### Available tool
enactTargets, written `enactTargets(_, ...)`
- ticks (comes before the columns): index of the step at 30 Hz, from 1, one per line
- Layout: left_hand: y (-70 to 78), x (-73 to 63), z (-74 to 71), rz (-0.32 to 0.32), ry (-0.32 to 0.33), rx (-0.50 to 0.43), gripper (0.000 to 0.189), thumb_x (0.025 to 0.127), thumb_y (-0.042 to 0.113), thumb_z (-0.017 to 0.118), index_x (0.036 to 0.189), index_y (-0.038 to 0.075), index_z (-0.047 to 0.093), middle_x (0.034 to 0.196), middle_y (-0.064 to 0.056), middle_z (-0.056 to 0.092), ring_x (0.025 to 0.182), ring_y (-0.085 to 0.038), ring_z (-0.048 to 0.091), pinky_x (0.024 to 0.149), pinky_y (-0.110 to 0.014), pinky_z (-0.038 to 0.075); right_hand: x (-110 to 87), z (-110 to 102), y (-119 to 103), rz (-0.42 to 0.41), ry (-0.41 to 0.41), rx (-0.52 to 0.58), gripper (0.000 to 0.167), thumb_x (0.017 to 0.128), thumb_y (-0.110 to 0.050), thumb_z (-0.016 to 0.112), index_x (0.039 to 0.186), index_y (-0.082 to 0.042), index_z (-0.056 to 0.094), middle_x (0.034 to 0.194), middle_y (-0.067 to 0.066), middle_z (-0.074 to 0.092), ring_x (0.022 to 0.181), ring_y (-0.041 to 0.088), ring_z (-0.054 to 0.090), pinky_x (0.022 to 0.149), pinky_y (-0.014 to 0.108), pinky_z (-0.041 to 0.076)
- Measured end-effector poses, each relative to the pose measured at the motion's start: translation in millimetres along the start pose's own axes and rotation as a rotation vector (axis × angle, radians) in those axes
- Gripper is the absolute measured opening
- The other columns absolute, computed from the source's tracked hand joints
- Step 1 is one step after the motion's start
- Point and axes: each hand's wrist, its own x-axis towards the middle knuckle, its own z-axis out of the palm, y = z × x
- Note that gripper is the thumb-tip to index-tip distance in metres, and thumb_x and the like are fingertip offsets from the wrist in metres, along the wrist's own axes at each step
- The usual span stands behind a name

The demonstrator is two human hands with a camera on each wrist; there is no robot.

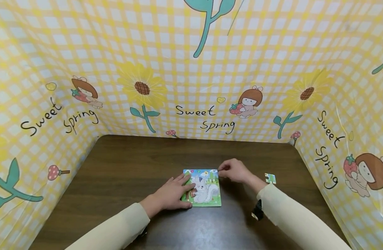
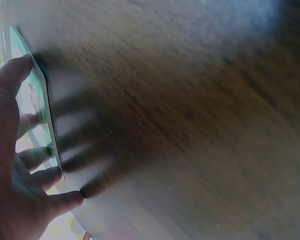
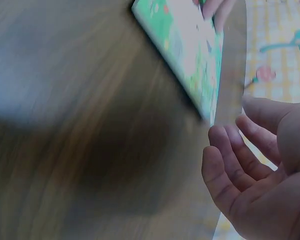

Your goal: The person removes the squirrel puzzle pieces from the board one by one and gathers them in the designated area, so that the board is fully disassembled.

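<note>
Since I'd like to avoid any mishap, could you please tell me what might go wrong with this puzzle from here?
The right sleeve might brush away the loose piece lying close by. The left hand, resting on the puzzle, could nudge it askew.

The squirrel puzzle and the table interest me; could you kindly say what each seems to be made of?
The squirrel puzzle looks like printed card or thin board, perhaps with a smooth coating: it is flat, thin-edged and brightly printed. The table looks like dark brown wood or wood-effect laminate with a slight sheen: grain streaks and a pale reflection show.
</note>
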Motion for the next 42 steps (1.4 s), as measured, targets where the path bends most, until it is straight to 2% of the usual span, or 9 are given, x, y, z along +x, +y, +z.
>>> enactTargets(6, -0.1, 1.2, 0.8, -0.003, -0.008, -0.019, 0.078, 0.092, 0.069, 0.06, 0.157, 0.027, 0.046, 0.17, -0.009, 0.027, 0.157, -0.035, 0.023, 0.116, -0.065, 0.031, 16.9, 24.7, -17.6, -0.009, 0.006, -0.014, 0.01, 0.093, -0.019, 0.077, 0.1, -0.013, 0.079, 0.09, -0.001, 0.073, 0.069, 0.017, 0.063, 0.057, 0.03, 0.052)
enactTargets(12, -1.4, 1.3, 0.6, 0.0, -0.006, -0.006, 0.078, 0.092, 0.07, 0.059, 0.157, 0.028, 0.046, 0.169, -0.009, 0.027, 0.156, -0.036, 0.024, 0.115, -0.065, 0.032, 24.0, 37.0, -23.0, -0.016, 0.008, -0.054, 0.013, 0.092, -0.02, 0.078, 0.103, -0.013, 0.08, 0.094, -0.003, 0.075, 0.078, 0.011, 0.062, 0.066, 0.03, 0.052)
enactTargets(20, -0.2, 1.0, -2.1, 0.02, -0.01, -0.009, 0.069, 0.093, 0.067, 0.062, 0.154, 0.04, 0.046, 0.168, -0.014, 0.029, 0.155, -0.042, 0.024, 0.112, -0.068, 0.034, 24.0, 42.7, -29.6, -0.046, -0.01, -0.064, 0.015, 0.092, -0.019, 0.078, 0.105, -0.012, 0.08, 0.094, -0.004, 0.076, 0.082, 0.01, 0.064, 0.071, 0.031, 0.053)
enactTargets(38, 4.5, -1.2, -3.9, 0.013, -0.019, -0.005, 0.068, 0.094, 0.065, 0.061, 0.155, 0.039, 0.045, 0.169, -0.015, 0.027, 0.156, -0.041, 0.023, 0.111, -0.069, 0.035, 29.3, 46.9, -31.1, 0.022, -0.021, 0.0, 0.028, 0.089, -0.02, 0.081, 0.112, -0.006, 0.076, 0.088, 0.0, 0.071, 0.076, 0.014, 0.061, 0.067, 0.031, 0.051)
enactTargets(42, 5.0, -1.3, -4.6, 0.017, -0.011, 0.002, 0.068, 0.094, 0.064, 0.062, 0.155, 0.039, 0.046, 0.168, -0.015, 0.027, 0.155, -0.041, 0.023, 0.111, -0.069, 0.035, 30.5, 48.1, -31.6, 0.023, -0.013, -0.005, 0.025, 0.089, -0.019, 0.081, 0.109, -0.006, 0.077, 0.088, 0.0, 0.07, 0.075, 0.014, 0.061, 0.067, 0.031, 0.051)
